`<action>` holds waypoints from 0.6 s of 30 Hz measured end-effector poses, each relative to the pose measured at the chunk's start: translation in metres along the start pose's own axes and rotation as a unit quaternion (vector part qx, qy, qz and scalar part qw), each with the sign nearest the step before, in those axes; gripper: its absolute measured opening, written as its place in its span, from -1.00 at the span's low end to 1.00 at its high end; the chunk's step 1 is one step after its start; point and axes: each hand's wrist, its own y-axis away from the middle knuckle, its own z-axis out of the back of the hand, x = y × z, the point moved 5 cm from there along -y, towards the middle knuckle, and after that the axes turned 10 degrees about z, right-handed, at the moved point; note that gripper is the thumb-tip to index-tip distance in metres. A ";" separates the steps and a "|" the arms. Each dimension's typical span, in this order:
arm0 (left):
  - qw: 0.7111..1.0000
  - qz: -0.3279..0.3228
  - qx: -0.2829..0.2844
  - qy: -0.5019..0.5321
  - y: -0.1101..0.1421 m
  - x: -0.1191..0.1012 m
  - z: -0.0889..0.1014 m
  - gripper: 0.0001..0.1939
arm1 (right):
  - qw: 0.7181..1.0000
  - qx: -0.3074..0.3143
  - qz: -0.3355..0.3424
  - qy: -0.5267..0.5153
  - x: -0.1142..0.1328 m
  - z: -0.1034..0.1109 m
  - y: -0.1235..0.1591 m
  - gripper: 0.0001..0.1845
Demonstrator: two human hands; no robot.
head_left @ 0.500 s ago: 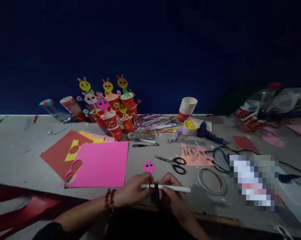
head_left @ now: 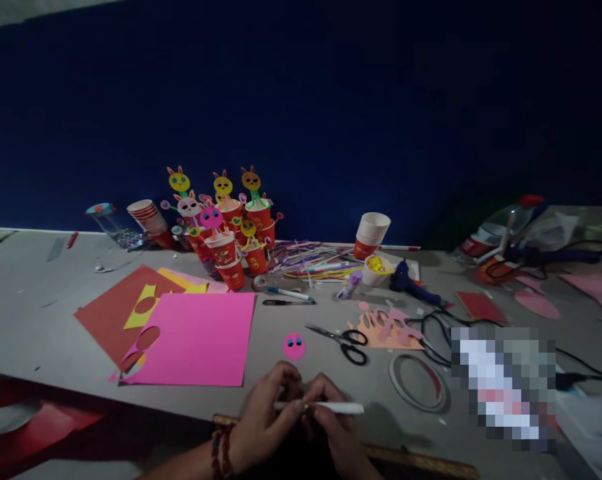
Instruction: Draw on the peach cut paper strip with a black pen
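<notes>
Both my hands meet in front of me over the table's near edge, with a white marker (head_left: 348,407) lying crosswise between them. My left hand (head_left: 273,407) is closed around its left end, so that end is mostly covered. Thumb and fingers of my right hand (head_left: 333,423) pinch the barrel, whose right end sticks out. Just beyond the hands lies a pink paper face (head_left: 294,347) with blue and black eyes. Black-handled scissors (head_left: 343,339) lie open to its right. A large pink sheet (head_left: 205,340) is left of my hands.
Red cups with paper bunny figures (head_left: 225,250) stand at the back. Beside them lie pipe cleaners (head_left: 315,260), a blue marker (head_left: 288,294) and a black pen (head_left: 288,303). To the right are a tape roll (head_left: 391,383), paper scraps (head_left: 385,328) and a blue glue gun (head_left: 413,287) with cables.
My hands have drawn closer together along the marker and sit slightly lower in view. The dark gap between them is now covered. The whole view has shifted slightly.
</notes>
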 end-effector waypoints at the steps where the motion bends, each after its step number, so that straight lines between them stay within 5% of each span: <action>1: 1.000 0.000 -0.023 0.018 0.001 0.003 0.001 -0.69 | 1.000 0.007 -0.001 -0.009 -0.002 -0.003 -0.001 -0.68; 3: 0.996 0.002 -0.052 0.070 -0.001 0.004 -0.001 -0.72 | 0.999 -0.004 0.001 -0.034 -0.008 -0.007 -0.004 -0.69; 8: 0.980 -0.049 -0.081 0.174 -0.016 -0.013 -0.014 -0.73 | 0.976 -0.188 0.094 -0.054 -0.016 0.005 -0.017 -0.76; 11: 0.973 -0.075 -0.091 0.198 -0.025 -0.023 -0.020 -0.73 | 0.969 -0.209 0.126 -0.033 -0.013 0.009 -0.021 -0.83; 18: 0.984 -0.180 0.004 -0.008 -0.034 -0.026 -0.025 -0.62 | 0.973 -0.217 0.070 0.013 0.015 0.019 -0.040 -0.86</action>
